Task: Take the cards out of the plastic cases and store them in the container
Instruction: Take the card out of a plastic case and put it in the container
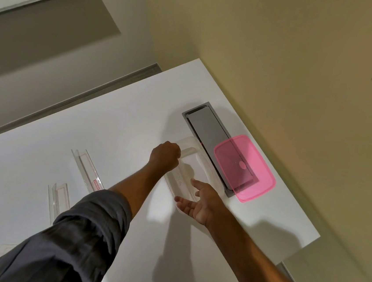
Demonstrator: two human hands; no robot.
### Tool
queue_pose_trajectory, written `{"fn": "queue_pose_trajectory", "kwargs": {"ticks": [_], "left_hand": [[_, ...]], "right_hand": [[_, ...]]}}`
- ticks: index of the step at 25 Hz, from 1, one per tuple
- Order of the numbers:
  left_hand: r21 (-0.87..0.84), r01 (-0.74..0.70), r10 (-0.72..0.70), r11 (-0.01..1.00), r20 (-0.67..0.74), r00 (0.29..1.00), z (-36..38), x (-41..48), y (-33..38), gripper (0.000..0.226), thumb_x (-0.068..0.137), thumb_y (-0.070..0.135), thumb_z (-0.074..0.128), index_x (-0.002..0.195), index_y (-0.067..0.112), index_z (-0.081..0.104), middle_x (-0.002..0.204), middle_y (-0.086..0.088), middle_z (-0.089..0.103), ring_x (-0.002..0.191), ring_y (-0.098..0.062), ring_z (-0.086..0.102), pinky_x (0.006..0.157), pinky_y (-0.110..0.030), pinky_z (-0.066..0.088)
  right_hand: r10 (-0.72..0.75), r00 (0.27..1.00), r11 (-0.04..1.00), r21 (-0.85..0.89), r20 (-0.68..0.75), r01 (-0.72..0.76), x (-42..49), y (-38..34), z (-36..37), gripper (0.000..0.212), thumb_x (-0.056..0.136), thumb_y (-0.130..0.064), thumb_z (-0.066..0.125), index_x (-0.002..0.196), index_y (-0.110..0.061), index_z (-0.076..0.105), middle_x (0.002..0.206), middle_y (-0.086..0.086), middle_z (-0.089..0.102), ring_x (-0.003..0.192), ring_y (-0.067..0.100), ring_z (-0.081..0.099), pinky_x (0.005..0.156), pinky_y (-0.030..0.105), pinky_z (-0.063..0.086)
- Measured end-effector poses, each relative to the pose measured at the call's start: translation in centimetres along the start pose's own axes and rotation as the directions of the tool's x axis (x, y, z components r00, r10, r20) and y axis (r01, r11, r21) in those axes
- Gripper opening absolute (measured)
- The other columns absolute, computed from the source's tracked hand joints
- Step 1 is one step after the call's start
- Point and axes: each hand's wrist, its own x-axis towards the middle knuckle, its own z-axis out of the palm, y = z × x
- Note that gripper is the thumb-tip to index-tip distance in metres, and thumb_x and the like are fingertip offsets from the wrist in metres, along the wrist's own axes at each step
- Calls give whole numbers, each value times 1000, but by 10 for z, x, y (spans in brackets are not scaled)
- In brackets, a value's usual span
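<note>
Desk [42,148]: white top, seen from above at a tilt, with a beige floor beyond its far and right edges.
Container [191,164]: clear plastic tub near the middle of the desk, lid off; whether any cards lie inside cannot be told.
Lid [257,171]: see-through pink, just right of the container, lying partly over a grey panel [207,127] set into the desk.
Plastic cases: two clear cases left of the arms, a longer one [88,169] with a red label and a shorter one [58,198] nearer the person; both look open.
Left hand [165,157]: the grip is clenched into a fist at the container's far left rim; what it holds, if anything, is hidden. A dark sleeve [73,239] is pushed up on this arm.
Right hand [199,202]: the grip is released, palm up and fingers spread, at the container's near end, touching or just beside it.
</note>
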Motion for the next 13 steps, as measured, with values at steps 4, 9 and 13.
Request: {"fn": "queue_pose_trajectory", "kwargs": {"ticks": [4, 9, 13], "left_hand": [[105, -31, 32, 994, -7, 999, 1, 3, 5, 30, 98, 6, 69, 127, 7, 76, 115, -11, 77, 102, -29, 77, 91, -37, 63], [292, -118, 141, 949, -60, 988, 2, 2, 14, 17, 101, 6, 69, 117, 3, 75, 100, -12, 76, 91, -27, 78, 80, -35, 61], [344, -116, 138, 932, -41, 990, 7, 0, 15, 22, 101, 12, 72, 120, 3, 75, 99, -11, 77, 90, -26, 80, 80, -35, 63]], "right_hand": [[44, 999, 999, -12, -15, -45, 5, -10, -1, 58, 99, -36, 72, 143, -13, 42, 114, 33, 66, 101, 45, 77, 77, 48, 69], [100, 994, 991, -81, -33, -102, 11, -17, -2, 74, 95, -35, 75, 153, -7, 38, 124, 33, 63, 108, 44, 73, 94, 53, 65], [121, 992, 988, -93, -31, -124, 14, -19, -6, 77, 95, -34, 75, 155, -7, 36, 131, 31, 60, 111, 46, 72, 93, 55, 65]]}}
